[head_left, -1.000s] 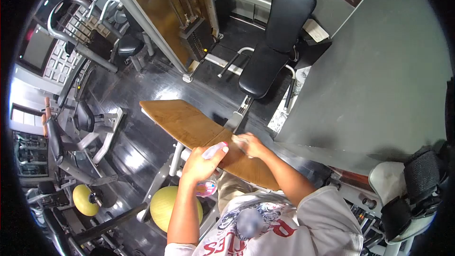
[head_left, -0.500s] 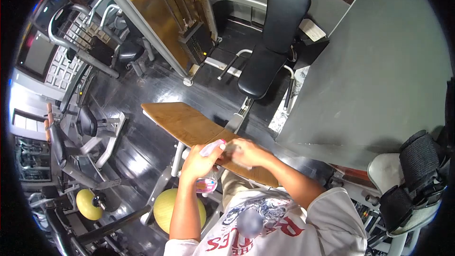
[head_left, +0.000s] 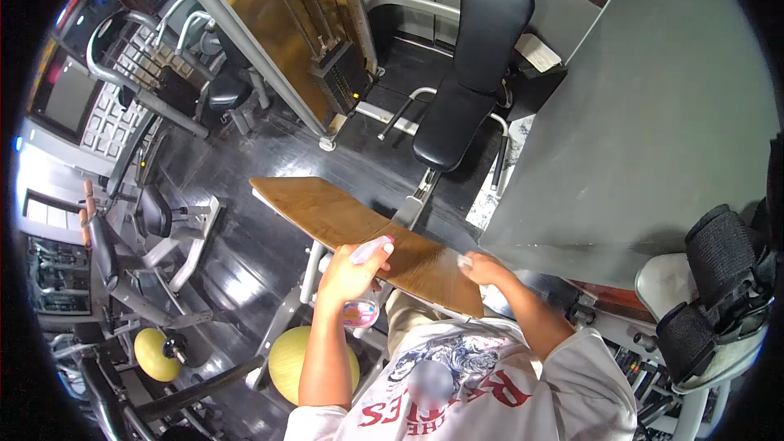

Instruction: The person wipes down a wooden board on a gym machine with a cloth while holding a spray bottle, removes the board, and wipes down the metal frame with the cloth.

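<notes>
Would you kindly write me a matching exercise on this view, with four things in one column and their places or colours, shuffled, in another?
Column 1
1. bottle
2. board
3. pale wad
4. bench

Column 2
A. in the fingers of the right hand
B. black and padded, on the far side of the brown surface
C. in the left hand, with pink showing low down
D. brown and long, in front of the person

Pairs: 1-C, 2-D, 3-A, 4-B
</notes>
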